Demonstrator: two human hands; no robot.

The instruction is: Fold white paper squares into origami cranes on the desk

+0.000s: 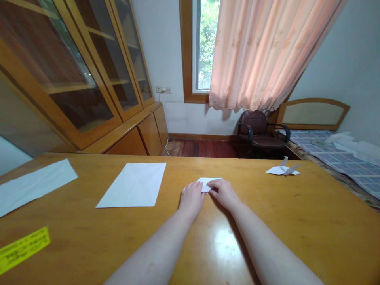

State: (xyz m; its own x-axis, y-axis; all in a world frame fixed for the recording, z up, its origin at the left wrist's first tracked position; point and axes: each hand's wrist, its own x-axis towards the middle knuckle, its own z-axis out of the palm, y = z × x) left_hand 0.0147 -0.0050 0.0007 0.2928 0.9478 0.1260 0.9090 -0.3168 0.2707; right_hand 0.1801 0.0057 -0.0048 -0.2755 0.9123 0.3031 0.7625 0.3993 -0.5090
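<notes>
A small folded piece of white paper (208, 183) lies on the wooden table (311, 213) just ahead of me. My left hand (191, 198) rests on its left edge with fingers curled and pressed down on it. My right hand (223, 190) covers its near right part, fingers together and pinching the paper's edge. Both hands meet over the paper, and its near half is hidden beneath them.
A flat white sheet (133, 185) lies to the left, a long white sheet (32, 185) at the far left, a yellow label (22, 248) near the front left. A folded paper shape (283, 170) sits at the right. Beyond stand a cabinet (89, 79), chair (259, 132) and bed (341, 158).
</notes>
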